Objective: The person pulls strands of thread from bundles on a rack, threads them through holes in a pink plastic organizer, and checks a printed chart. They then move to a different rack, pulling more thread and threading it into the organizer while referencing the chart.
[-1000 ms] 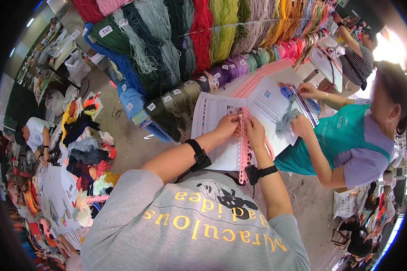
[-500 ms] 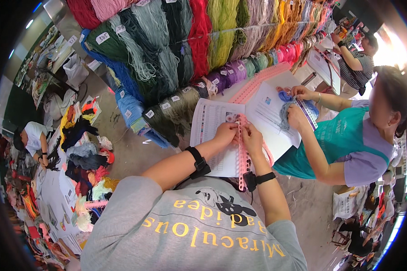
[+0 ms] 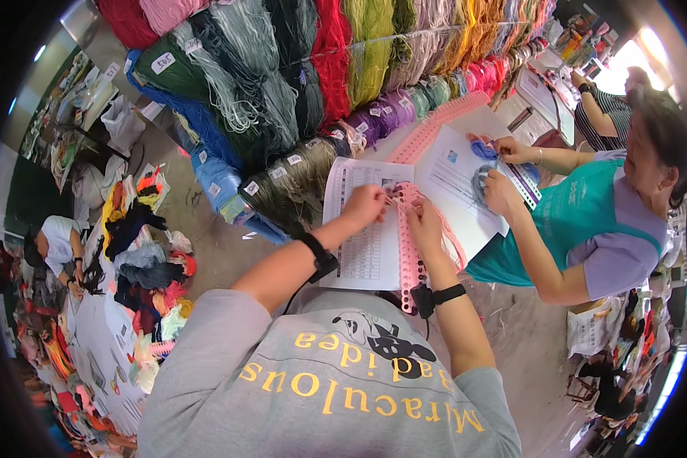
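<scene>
My left hand (image 3: 366, 204) is closed in a pinch just left of the upper end of a pink strip with punched holes (image 3: 407, 248). Anything between its fingertips is too small to make out. On the other side, my right hand (image 3: 425, 227) grips the strip's right edge. Loops of pink thread (image 3: 453, 243) hang beside that hand. Under the strip lies a white sheet with a printed table (image 3: 359, 263). A small bunch of pale thread seems to lie at the strip's top, partly hidden by my fingers.
Hanks of coloured yarn (image 3: 332, 61) with small white tags rise ahead. At right a person in a teal apron (image 3: 580, 217) handles blue thread (image 3: 481, 183) over another printed sheet (image 3: 456, 172). A second pink strip (image 3: 443, 122) lies beyond. Piled yarn (image 3: 149, 267) covers a table at left.
My left hand has moved left, off the strip's top. The strip has turned to show its broad face and holes. My right hand stays at its edge.
</scene>
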The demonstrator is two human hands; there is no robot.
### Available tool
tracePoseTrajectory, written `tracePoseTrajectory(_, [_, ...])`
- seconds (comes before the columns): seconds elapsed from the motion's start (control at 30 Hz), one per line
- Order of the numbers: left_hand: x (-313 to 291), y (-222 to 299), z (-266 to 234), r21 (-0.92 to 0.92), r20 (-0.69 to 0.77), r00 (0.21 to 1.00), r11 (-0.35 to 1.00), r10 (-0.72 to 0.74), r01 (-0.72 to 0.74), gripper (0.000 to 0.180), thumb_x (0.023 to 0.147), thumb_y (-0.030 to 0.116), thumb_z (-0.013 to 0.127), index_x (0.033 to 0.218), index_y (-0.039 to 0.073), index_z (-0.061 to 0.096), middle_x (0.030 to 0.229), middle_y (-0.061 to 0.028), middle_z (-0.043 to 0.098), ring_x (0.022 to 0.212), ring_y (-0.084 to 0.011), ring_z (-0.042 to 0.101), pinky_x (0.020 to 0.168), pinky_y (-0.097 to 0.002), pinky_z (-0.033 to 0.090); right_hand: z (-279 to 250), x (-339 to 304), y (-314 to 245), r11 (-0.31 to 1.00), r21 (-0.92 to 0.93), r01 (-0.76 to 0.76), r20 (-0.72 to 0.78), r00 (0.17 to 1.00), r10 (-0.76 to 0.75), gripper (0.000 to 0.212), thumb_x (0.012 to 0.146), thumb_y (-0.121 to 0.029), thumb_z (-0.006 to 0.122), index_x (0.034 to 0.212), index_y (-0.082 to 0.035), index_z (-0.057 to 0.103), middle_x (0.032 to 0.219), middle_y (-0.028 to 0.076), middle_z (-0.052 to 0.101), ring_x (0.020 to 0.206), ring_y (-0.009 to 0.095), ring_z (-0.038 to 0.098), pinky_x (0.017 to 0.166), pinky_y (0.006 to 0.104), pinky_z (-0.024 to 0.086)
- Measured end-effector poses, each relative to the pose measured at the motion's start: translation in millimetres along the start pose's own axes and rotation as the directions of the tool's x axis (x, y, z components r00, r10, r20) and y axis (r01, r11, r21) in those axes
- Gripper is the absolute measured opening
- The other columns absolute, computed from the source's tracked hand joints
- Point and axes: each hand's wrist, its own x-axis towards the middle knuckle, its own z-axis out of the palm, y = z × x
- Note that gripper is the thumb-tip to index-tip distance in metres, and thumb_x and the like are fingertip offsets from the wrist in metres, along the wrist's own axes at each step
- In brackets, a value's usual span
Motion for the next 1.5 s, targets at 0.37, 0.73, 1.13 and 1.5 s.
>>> tracePoseTrajectory(0.37, [-24, 51, -63, -0.821, 0.425, 0.879, 0.501, 0.215, 0.274, 0.039, 0.092, 0.005, 0.049, 0.131, 0.01, 0.047, 0.075, 0.0001, 0.053, 0.059, -0.0044, 0.049, 0.045, -0.0155, 0.043, 1, -17, -23, 0.973, -0.143, 0.183, -0.19, 0.959, -0.209, 0.018, 0.089, -0.016, 0.053, 0.104, -0.007, 0.057, 0.089, 0.016, 0.065, 0.083, 0.034, 0.062, 0.07, 0.042, 0.048])
tracePoseTrajectory(0.73, [-18, 36, -44, -0.271, 0.024, 1.0, 0.962, 0.02, -0.013, 0.018, 0.09, 0.018, 0.052, 0.087, 0.004, 0.062, 0.076, -0.0065, 0.063, 0.053, -0.0107, 0.056, 0.05, -0.0234, 0.045, 4, -21, -24, 0.931, -0.283, 0.23, -0.016, 0.97, -0.244, 0.03, 0.083, -0.02, 0.06, 0.11, -0.007, 0.053, 0.088, 0.015, 0.062, 0.078, 0.034, 0.062, 0.065, 0.0427, 0.048])
tracePoseTrajectory(1.13, [-139, 67, -128, 0.029, -0.311, 0.695, 0.738, 0.648, -0.674, 0.013, 0.09, 0.009, 0.058, 0.089, -0.003, 0.065, 0.141, -0.0116, 0.036, 0.102, -0.0172, 0.055, 0.089, -0.0314, 0.045, 10, -17, -20, 0.939, -0.296, 0.176, 0.008, 0.983, -0.182, 0.041, 0.075, -0.018, 0.063, 0.114, -0.01, 0.052, 0.081, 0.009, 0.06, 0.075, 0.028, 0.061, 0.063, 0.0406, 0.048])
tracePoseTrajectory(1.5, [-266, -12, -198, -0.766, -0.453, 0.881, 0.445, 0.136, -0.463, 0.018, 0.094, 0.015, 0.05, 0.103, 0.005, 0.061, 0.124, -0.0084, 0.054, 0.111, -0.0184, 0.053, 0.088, -0.0321, 0.05, 6, -15, -24, 0.926, -0.29, 0.24, 0.023, 0.97, -0.244, 0.036, 0.077, -0.019, 0.062, 0.111, -0.011, 0.054, 0.076, 0.005, 0.057, 0.071, 0.025, 0.06, 0.059, 0.0386, 0.046])
